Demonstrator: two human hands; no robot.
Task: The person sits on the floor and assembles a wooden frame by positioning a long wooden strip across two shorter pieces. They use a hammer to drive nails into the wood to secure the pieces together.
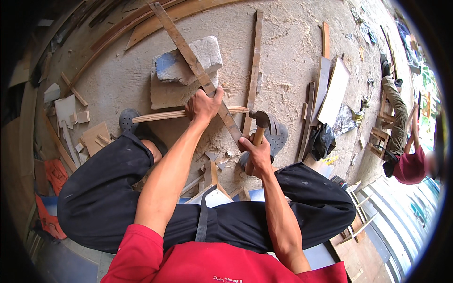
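Note:
My left hand (204, 104) is closed around a long, worn wooden batten (179, 43) that slants from the upper left down toward my right hand. A second, thinner wooden strip (163, 115) crosses beneath it, passing by the left hand; whether those fingers grip it too is hidden. In my right hand (257, 155) is a claw hammer (265, 121), held by its wooden handle with the head up. The right fingertips also meet the batten's lower end. Under the batten's upper part sits a rough concrete block (205, 51) with a blue patch, on another block.
Another batten (255, 56) lies on the dusty floor ahead. Boards and a white panel (334, 92) lie to the right, near a black plastic bag (322, 141). Wood scraps (96, 137) surround my left foot. A person in a red shirt (410, 167) is at the far right.

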